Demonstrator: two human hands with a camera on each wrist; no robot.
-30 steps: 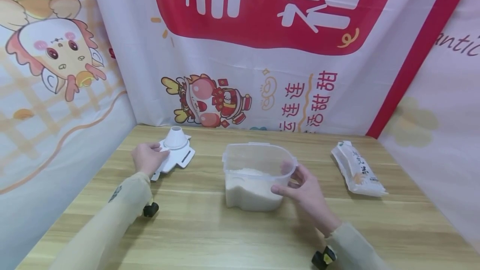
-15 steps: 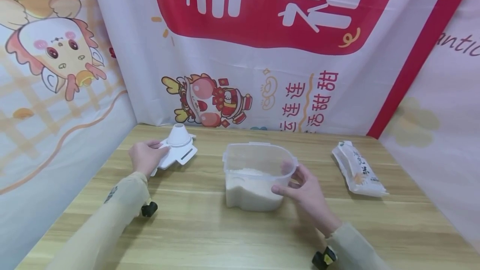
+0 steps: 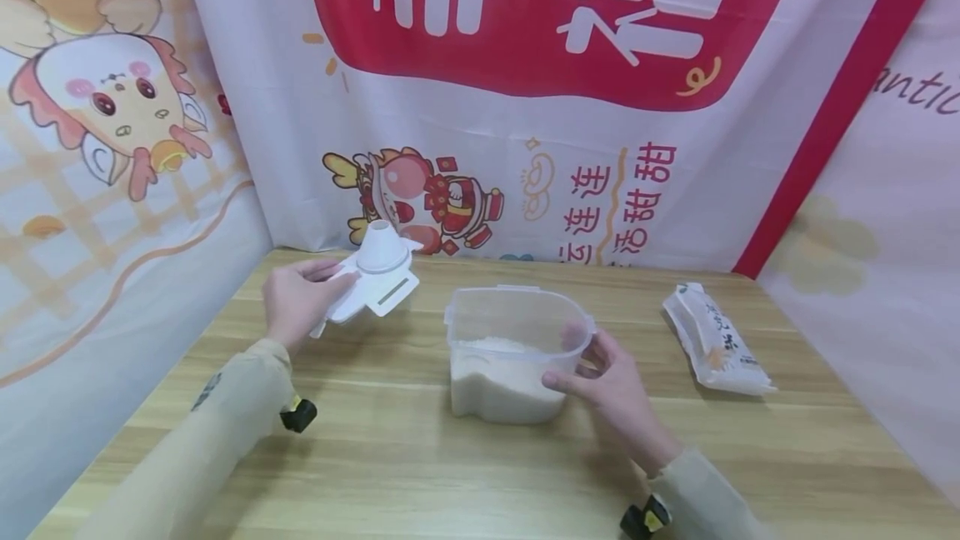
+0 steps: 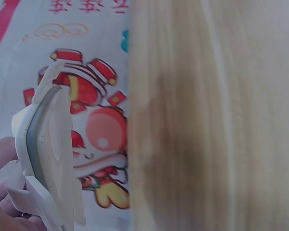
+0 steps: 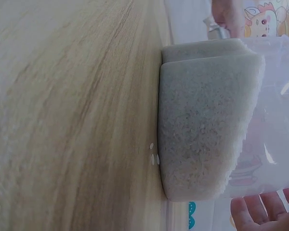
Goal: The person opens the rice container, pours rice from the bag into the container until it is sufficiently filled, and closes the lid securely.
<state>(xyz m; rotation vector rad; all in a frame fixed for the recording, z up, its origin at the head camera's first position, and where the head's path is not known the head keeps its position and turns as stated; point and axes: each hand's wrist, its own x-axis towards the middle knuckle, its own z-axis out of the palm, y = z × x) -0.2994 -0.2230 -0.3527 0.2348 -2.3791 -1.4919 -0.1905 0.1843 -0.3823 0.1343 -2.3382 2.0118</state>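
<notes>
My left hand [image 3: 300, 298] pinches the edge of a white plastic lid [image 3: 358, 294] with a cone-shaped spout on top. The lid is raised over the table at the back left, slightly tilted; its grey seal [image 4: 34, 139] shows in the left wrist view. A clear plastic container [image 3: 517, 319], partly filled with white rice [image 3: 506, 386], stands upright and uncovered on the table. Its right side is gripped by my right hand [image 3: 611, 386], thumb at the front and fingers behind the wall. In the right wrist view, the rice slopes inside the container.
A white printed bag [image 3: 716, 340] lies at the right of the wooden table [image 3: 450, 482]. A few loose rice grains [image 5: 153, 158] lie beside the container's base. Printed cloth [image 3: 600, 123] hangs behind the table and along both sides.
My left hand has lifted the lid off the table and brought it to the right, towards the container. The right hand and the container have stayed in place.
</notes>
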